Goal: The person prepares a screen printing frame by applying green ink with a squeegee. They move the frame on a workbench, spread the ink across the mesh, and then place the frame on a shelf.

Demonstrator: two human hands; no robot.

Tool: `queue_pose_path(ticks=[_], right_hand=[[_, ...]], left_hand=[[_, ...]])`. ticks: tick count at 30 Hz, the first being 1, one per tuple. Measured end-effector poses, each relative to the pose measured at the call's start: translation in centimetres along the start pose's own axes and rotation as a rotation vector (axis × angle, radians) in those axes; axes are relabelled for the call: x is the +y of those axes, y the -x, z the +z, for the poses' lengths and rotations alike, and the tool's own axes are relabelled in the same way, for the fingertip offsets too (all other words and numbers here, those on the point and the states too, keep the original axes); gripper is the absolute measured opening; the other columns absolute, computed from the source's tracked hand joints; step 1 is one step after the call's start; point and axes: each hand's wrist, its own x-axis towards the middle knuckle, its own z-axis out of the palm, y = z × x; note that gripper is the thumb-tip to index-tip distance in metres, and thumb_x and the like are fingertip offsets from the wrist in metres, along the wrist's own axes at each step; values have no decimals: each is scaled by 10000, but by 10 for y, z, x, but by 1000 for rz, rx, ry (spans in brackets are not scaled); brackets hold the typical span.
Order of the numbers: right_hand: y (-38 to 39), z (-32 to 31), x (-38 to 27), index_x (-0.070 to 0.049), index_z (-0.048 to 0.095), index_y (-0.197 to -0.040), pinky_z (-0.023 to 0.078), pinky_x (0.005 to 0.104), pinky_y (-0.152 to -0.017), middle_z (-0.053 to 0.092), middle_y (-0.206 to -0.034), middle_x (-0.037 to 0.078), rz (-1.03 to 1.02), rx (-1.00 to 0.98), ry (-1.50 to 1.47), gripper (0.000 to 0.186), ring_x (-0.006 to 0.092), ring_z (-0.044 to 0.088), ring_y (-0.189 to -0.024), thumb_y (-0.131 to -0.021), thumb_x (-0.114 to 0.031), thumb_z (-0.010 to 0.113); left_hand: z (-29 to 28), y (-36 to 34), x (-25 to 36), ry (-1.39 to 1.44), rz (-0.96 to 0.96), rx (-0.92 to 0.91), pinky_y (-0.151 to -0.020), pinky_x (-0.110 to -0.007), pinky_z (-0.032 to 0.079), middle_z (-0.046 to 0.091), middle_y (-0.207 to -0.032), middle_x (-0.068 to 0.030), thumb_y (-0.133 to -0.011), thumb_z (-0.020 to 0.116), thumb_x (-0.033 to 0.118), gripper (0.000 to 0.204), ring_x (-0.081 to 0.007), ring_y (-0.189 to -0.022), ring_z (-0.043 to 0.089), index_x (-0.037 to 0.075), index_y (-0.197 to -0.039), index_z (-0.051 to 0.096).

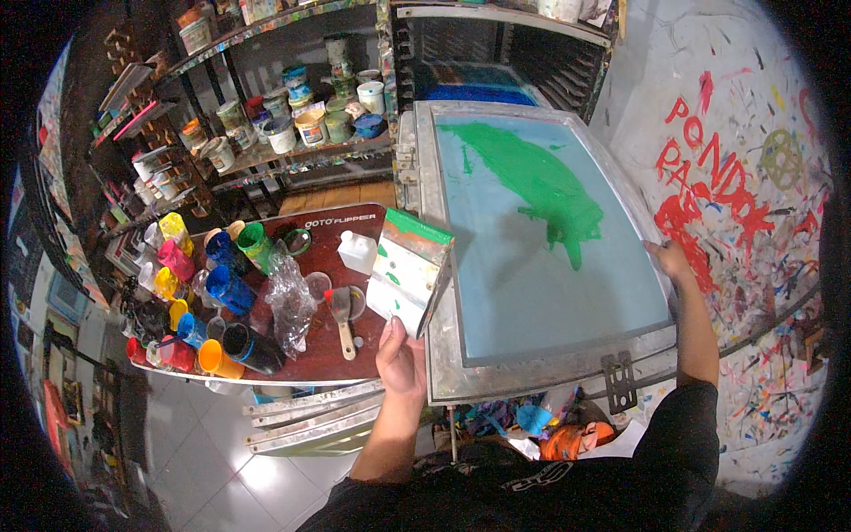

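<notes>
Black shirt [567, 496]: closest to the camera, filling the lower rim from 5 to 6 o'clock, a sleeve reaching up on each side.
Flat tool [409, 282]: almost at the dial's centre, held tilted, its white face flecked with green and a wet green band along its 12 o'clock edge.
Left hand [401, 359]: at 6 o'clock, fingers and thumb pinching the tool's near end.
Right hand [674, 262]: at 3 o'clock, fingers laid on the frame's outer edge; their undersides are hidden, so I cannot tell whether they grip it.
Screen frame [443, 368]: pale metal, stretching from the centre toward 3 o'clock around a blue-grey mesh [523, 310].
Green paint [550, 182]: a broad, ragged smear on the mesh, mainly at 1 and 2 o'clock.
Black bracket [620, 383]: slotted, at the frame's near edge, 4 o'clock.
Bench [310, 359]: dark red, at 9 o'clock, crowded with coloured cups.
White jug [357, 252]: on the bench at 9 o'clock, just beside the tool in view.
Brush [344, 324]: wooden-handled, at 8 o'clock.
Plastic bag [291, 301]: clear and crumpled, between brush and cups.
Shelves [292, 162]: paint-stained, loaded with tubs, 10 to 11 o'clock.
Wall [638, 80]: white, splashed with red and other colours, 2 to 4 o'clock.
Floor [204, 443]: pale tiles, 7 to 8 o'clock.
</notes>
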Motion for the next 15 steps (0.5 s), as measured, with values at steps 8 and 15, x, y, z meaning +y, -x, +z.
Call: queue_pose_path(ticks=[8,15], right_hand=[[-8,11,10,135,574,-805,450,410,-718,586,-821,291,-46,126,-6,645,349,599,-788,-682,-496,621],[-15,12,14,137,577,-826,448,407,-728,582,-840,300,-91,93,23,663,352,597,-815,-697,-513,602]], left_hand=[[-2,-3,-1,-31,-2,18,-982,-358,288,458,-1234,-119,-858,478,199,463,-226,-1141,433,-42,-1233,355],[-2,-1,1,8,16,-43,-995,-363,272,444,-1259,-92,-873,438,195,453,-209,-1158,414,-8,-1266,340]])
